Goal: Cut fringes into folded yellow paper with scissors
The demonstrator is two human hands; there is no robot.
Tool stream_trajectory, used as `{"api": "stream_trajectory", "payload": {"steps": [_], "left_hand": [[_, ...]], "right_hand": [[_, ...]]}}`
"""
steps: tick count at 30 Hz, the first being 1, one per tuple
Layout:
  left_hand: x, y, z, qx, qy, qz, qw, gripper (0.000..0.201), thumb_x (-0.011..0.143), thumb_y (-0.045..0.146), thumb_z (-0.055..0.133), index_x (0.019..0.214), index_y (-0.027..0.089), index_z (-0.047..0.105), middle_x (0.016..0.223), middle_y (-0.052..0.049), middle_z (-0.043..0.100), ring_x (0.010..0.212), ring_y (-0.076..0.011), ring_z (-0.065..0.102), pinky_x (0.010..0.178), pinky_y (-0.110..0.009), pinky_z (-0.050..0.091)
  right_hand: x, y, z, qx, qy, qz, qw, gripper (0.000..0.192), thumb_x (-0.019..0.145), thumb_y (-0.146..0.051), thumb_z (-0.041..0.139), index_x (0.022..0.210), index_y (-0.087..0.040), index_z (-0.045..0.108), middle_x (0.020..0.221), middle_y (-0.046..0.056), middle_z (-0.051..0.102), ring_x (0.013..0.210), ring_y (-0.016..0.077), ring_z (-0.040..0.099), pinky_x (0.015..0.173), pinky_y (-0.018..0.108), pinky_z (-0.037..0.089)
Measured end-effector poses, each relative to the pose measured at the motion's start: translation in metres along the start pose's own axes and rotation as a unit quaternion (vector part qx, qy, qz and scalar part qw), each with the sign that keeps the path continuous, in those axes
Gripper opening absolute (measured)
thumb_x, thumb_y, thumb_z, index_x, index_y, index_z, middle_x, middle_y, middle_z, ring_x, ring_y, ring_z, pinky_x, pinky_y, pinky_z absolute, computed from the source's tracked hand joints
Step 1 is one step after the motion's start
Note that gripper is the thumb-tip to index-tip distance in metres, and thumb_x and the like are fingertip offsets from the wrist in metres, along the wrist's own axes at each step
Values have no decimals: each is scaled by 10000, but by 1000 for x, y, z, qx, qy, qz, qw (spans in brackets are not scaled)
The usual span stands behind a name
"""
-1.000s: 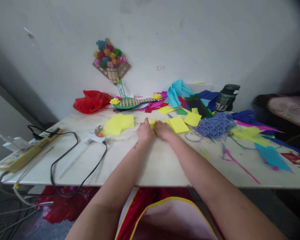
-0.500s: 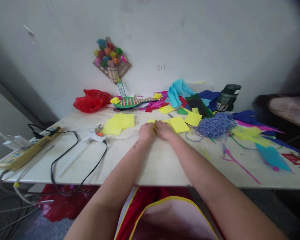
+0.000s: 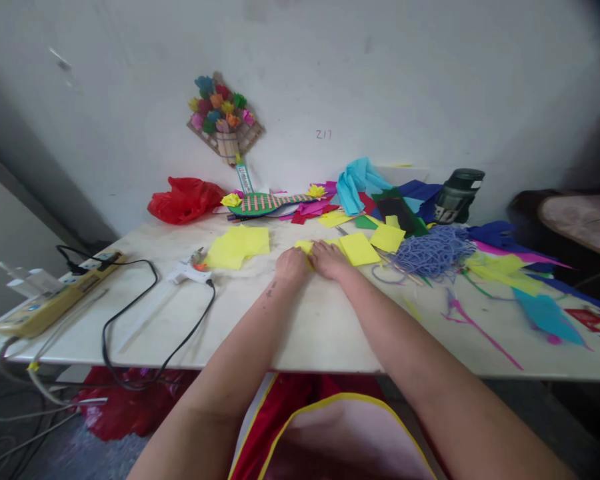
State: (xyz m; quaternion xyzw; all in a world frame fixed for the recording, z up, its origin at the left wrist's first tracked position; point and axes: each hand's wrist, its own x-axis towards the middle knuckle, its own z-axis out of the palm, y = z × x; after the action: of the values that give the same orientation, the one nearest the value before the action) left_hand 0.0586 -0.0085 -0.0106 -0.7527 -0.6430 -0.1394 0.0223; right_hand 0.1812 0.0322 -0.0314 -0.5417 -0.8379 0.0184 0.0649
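Observation:
Near the middle of the table, my left hand [image 3: 292, 264] and my right hand [image 3: 330, 259] are close together on a small piece of yellow paper [image 3: 304, 245]. My left fingers are curled at its left side, partly hidden behind the hand. The fingers of my right hand are bent and press on its right side. Just right of my right hand lies a square of yellow paper [image 3: 360, 249], with another yellow square [image 3: 387, 237] beyond it. To the left is a loose pile of yellow sheets [image 3: 237, 247].
A glue gun [image 3: 187, 270] with a black cord and a power strip [image 3: 60, 300] lie at left. Tangled blue-purple string [image 3: 430, 253] and a dark bottle [image 3: 459, 195] are at right. Along the wall are a red plastic bag [image 3: 185, 200] and a green decorated craft piece [image 3: 270, 203].
Slightly more of the yellow paper shows between my hands. Both hands and arms stay in nearly the same place.

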Motion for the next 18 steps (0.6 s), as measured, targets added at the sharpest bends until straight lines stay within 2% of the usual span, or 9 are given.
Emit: {"api": "stream_trajectory", "payload": {"steps": [4, 10, 18], "left_hand": [[-2, 3, -4, 25, -24, -16, 999, 306, 803, 207, 380, 943, 128, 639, 929, -147, 637, 905, -226, 596, 796, -300, 449], [-3, 8, -11, 61, -75, -46, 994, 266, 786, 187, 447, 947, 123, 649, 916, -153, 638, 916, -216, 596, 794, -277, 446], [-6, 13, -15, 73, -85, -40, 993, 242, 778, 198, 479, 923, 136, 663, 904, -156, 639, 912, -231, 595, 778, -293, 444]], "right_hand": [[1, 0, 0, 0, -8, 4, 1000, 553, 880, -399, 132, 1348, -143, 279, 1445, 45, 201, 1320, 201, 141, 1043, 428, 140], [4, 1, 2, 3, -12, 7, 1000, 559, 880, -409, 137, 1349, -139, 274, 1449, 52, 182, 1324, 196, 130, 1047, 430, 127], [1, -1, -3, 35, -17, 38, 999, 643, 868, -459, 149, 1398, -114, 26, 1435, 111, 211, 1325, 175, 144, 1057, 395, 125]]}}
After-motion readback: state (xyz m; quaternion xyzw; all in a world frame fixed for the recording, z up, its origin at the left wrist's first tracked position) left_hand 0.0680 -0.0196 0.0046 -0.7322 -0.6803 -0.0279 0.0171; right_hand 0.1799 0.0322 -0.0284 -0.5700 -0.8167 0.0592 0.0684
